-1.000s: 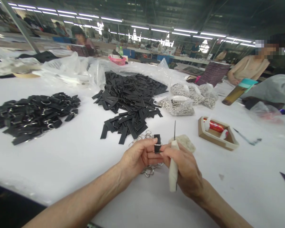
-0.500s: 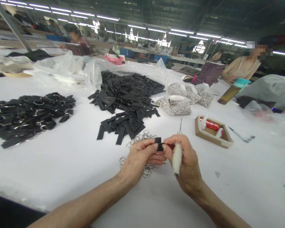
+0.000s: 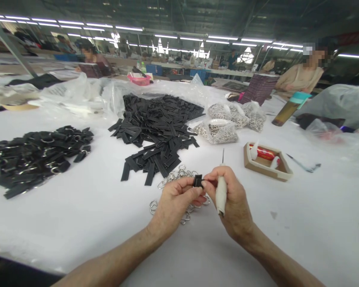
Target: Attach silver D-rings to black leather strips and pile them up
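Note:
My left hand (image 3: 178,199) pinches a short black strap piece (image 3: 198,180), which looks folded over. The fingertips of my right hand (image 3: 229,199) meet the strap's right side. That same hand is closed around an awl (image 3: 221,195) with a pale wrapped handle, its thin metal tip pointing up and away. Whether a ring sits inside the fold is hidden by my fingers. Loose metal D-rings (image 3: 179,173) lie on the white table around and under my left hand. Just beyond them spreads a large heap of flat black straps (image 3: 158,123).
Left of the heap lies a pile of black straps with rings fitted (image 3: 38,155). Clear bags of metal rings (image 3: 217,131) stand behind. On the right are an open cardboard box (image 3: 267,169) with a red tube, a thin metal tool (image 3: 305,164) and a bottle (image 3: 291,109). A co-worker (image 3: 302,75) is beyond.
The strap piece has folded up further between my fingers, and its free end is nearer the other part. The camera view has shifted slightly. The awl stays in my right hand.

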